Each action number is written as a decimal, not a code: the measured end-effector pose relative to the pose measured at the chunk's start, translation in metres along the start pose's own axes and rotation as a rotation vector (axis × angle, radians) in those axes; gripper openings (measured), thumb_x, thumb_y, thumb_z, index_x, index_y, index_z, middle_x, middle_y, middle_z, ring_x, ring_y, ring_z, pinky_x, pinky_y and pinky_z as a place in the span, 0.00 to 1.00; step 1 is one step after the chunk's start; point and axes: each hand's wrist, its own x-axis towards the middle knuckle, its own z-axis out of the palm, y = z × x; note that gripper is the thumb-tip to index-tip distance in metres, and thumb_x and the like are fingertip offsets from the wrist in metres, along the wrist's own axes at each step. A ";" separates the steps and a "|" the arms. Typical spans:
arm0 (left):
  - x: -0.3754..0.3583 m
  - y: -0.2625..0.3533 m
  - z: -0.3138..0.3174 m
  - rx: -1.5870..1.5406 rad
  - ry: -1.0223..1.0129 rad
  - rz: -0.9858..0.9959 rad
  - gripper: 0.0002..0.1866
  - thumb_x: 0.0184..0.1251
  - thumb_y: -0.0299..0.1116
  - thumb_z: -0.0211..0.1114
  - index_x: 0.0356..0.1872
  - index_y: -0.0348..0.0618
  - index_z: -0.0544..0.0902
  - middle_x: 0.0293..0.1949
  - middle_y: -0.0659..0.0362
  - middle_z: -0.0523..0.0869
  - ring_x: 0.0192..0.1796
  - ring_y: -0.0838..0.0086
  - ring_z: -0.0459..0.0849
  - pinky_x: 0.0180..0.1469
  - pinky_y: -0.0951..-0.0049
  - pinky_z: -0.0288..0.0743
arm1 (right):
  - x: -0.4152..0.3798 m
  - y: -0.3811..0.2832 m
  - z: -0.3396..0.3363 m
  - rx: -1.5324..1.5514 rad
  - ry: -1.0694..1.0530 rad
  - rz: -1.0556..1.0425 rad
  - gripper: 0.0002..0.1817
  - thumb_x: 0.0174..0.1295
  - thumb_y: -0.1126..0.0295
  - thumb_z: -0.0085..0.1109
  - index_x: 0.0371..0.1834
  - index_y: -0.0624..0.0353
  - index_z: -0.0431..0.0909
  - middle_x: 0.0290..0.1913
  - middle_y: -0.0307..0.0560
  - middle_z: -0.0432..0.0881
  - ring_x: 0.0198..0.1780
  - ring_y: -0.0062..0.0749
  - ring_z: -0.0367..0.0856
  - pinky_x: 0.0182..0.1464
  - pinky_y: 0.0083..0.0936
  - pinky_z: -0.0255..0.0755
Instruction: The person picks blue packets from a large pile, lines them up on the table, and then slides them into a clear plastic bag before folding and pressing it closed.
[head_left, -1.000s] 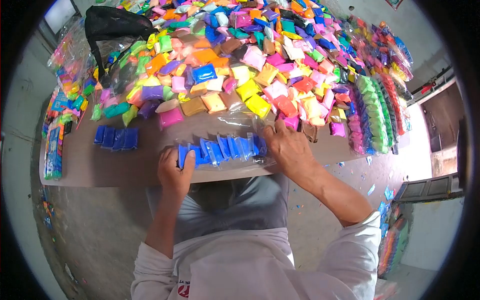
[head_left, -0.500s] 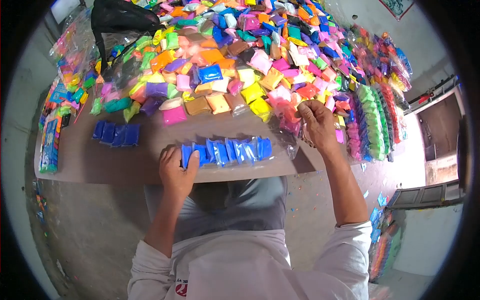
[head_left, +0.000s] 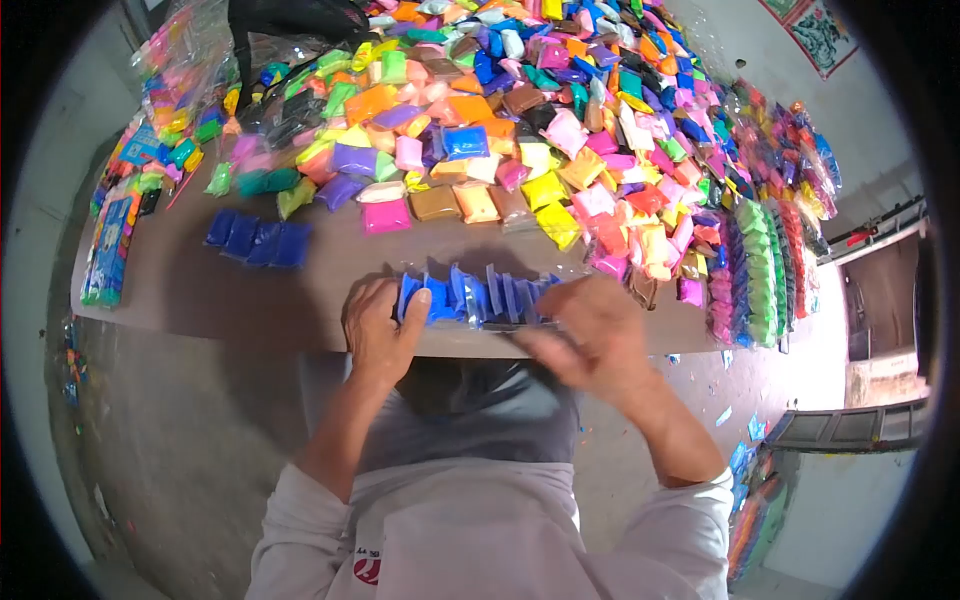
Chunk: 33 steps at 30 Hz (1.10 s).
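Observation:
A row of small blue packets (head_left: 470, 297) in clear wrapping stands on edge near the table's front edge. My left hand (head_left: 383, 328) is closed around the left end of this row, thumb in front and fingers behind. At the opposite end is my right hand (head_left: 600, 335), smeared by motion, its thumb pointing left toward the packets. Whether it touches them or holds anything cannot be made out. Farther left, a short group of darker blue packets (head_left: 258, 240) lies flat on the brown table (head_left: 190, 290).
A large heap of packets in many colours (head_left: 500, 120) covers the table's back. A black bag (head_left: 290, 25) lies at the back left. Rows of bagged green packets (head_left: 757, 275) stand at the right, and bagged colourful packs (head_left: 108, 250) line the left edge.
My right hand has come down and left from the front of the heap, where clear plastic hung from it, to the row's right end. My left hand stays on the left end.

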 end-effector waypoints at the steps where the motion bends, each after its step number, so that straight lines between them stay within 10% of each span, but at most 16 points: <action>1: 0.000 -0.001 -0.001 -0.023 0.003 0.007 0.18 0.67 0.46 0.61 0.34 0.38 0.81 0.33 0.49 0.81 0.41 0.51 0.78 0.46 0.55 0.69 | 0.001 -0.011 0.010 -0.025 -0.127 -0.024 0.18 0.51 0.60 0.71 0.40 0.57 0.81 0.40 0.45 0.81 0.42 0.40 0.79 0.45 0.35 0.71; 19: -0.001 -0.004 -0.008 -0.016 -0.048 -0.010 0.15 0.68 0.41 0.62 0.33 0.37 0.80 0.32 0.50 0.79 0.39 0.53 0.76 0.45 0.55 0.68 | 0.010 -0.013 0.073 0.005 -0.117 0.051 0.07 0.52 0.76 0.66 0.33 0.57 0.77 0.39 0.46 0.80 0.40 0.45 0.76 0.44 0.38 0.68; 27: -0.001 -0.003 -0.005 -0.034 0.005 -0.005 0.10 0.63 0.35 0.63 0.33 0.37 0.81 0.31 0.49 0.81 0.38 0.52 0.78 0.44 0.55 0.69 | 0.037 -0.032 0.066 0.054 -0.036 -0.089 0.12 0.55 0.67 0.69 0.41 0.57 0.84 0.37 0.46 0.79 0.39 0.43 0.76 0.43 0.38 0.68; 33: 0.002 0.015 -0.008 0.033 -0.082 -0.206 0.15 0.59 0.39 0.66 0.41 0.40 0.82 0.45 0.48 0.85 0.52 0.51 0.81 0.53 0.55 0.73 | 0.127 -0.080 0.106 0.269 -0.121 -0.043 0.14 0.56 0.70 0.66 0.45 0.61 0.79 0.40 0.56 0.82 0.43 0.55 0.81 0.45 0.48 0.73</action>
